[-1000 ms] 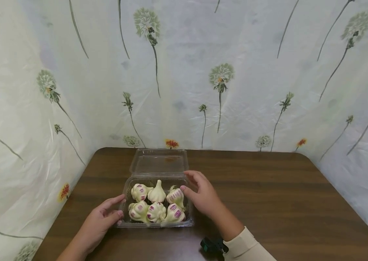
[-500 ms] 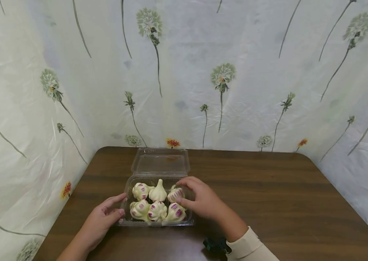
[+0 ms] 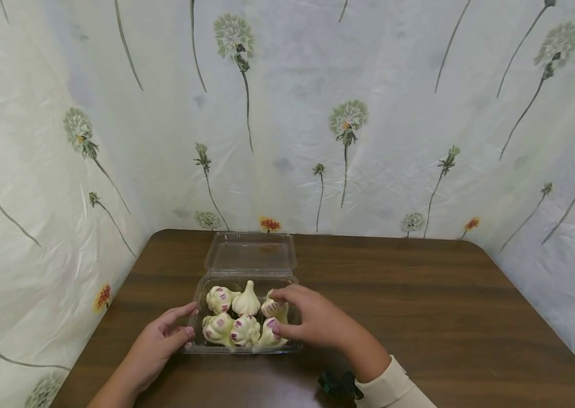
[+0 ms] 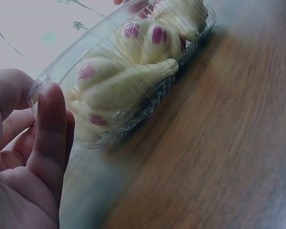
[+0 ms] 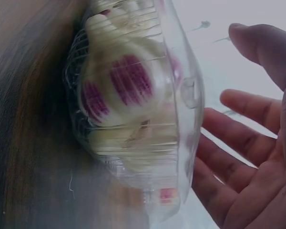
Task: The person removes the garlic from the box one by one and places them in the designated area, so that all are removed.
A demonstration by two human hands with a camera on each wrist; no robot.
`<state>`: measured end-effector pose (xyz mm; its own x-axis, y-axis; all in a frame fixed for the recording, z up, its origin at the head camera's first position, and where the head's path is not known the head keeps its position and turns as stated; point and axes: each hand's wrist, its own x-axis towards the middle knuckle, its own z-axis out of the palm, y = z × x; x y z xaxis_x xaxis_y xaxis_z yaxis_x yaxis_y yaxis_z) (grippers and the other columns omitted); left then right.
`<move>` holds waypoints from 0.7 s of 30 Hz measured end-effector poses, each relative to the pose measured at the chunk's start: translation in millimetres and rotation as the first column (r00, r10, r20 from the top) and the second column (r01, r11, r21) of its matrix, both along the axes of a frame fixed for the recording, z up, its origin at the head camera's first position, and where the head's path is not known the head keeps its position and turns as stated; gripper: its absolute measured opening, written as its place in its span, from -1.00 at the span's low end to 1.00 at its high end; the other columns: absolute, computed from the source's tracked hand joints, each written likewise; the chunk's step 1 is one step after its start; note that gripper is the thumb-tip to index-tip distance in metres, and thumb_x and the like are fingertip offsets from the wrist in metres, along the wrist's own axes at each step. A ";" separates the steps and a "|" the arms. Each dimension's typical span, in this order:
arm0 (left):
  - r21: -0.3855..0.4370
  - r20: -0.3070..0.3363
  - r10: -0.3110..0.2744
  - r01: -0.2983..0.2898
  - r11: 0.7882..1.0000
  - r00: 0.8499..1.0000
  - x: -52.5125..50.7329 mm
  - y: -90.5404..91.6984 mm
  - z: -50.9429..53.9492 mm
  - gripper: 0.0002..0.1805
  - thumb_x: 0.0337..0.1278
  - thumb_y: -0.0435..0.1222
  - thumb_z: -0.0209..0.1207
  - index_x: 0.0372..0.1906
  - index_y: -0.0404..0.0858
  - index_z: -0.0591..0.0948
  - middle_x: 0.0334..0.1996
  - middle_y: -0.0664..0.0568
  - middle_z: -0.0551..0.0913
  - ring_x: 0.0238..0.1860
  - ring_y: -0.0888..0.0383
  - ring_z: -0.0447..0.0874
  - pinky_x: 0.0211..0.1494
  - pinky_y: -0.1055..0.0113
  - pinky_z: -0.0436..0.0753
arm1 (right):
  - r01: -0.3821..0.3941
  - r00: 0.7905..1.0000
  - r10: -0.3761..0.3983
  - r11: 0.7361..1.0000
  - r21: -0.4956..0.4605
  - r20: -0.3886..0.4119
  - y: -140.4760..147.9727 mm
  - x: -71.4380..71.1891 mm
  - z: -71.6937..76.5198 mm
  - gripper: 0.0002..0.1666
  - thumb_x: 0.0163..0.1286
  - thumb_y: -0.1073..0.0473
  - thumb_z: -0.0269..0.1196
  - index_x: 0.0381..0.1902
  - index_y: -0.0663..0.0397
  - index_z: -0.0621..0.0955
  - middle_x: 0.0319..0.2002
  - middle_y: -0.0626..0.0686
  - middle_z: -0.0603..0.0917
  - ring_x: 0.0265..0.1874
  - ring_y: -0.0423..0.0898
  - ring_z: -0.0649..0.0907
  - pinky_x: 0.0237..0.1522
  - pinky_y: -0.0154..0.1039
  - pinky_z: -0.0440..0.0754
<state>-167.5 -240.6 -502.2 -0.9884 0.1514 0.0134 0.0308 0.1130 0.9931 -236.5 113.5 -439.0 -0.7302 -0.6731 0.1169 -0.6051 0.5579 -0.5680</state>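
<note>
1. Only the head view takes in the whole box (image 3: 206, 350), on the left part of the table (image 3: 420, 317), with its clear lid (image 3: 250, 252) folded back on the far side.
2. It also shows all six bulbs (image 3: 245, 331) in the box, in two rows of three.
3. The left wrist view shows what the head view barely does: the left hand (image 3: 157, 340) pinches the rim at the box's left end between thumb and finger.
4. The right wrist view shows the fingers of the right hand (image 3: 315, 317) extended and spread, thumb well apart; the head view gives mostly its back, over the box's right side. I cannot tell whether it touches a bulb.
5. Both wrist views look through the ribbed, clear wall (image 5: 133, 174).
6. The bulbs are cream and look like garlic; five bear purple streaks, while the far middle one looks plain, neck up.
</note>
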 end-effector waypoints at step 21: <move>0.001 -0.011 -0.003 0.003 1.000 1.000 -1.0 -1.4 -2.0 -0.37 0.42 -0.34 0.28 0.51 -0.35 0.42 0.47 -0.30 0.37 -0.27 0.25 0.68 -0.16 0.37 0.71 | -0.091 0.995 0.096 0.983 0.158 -0.021 -4.3 0.3 -0.6 -0.35 0.34 -0.02 0.47 0.34 0.01 0.61 0.27 -0.05 0.65 0.31 -0.04 0.57 0.37 -0.01 0.53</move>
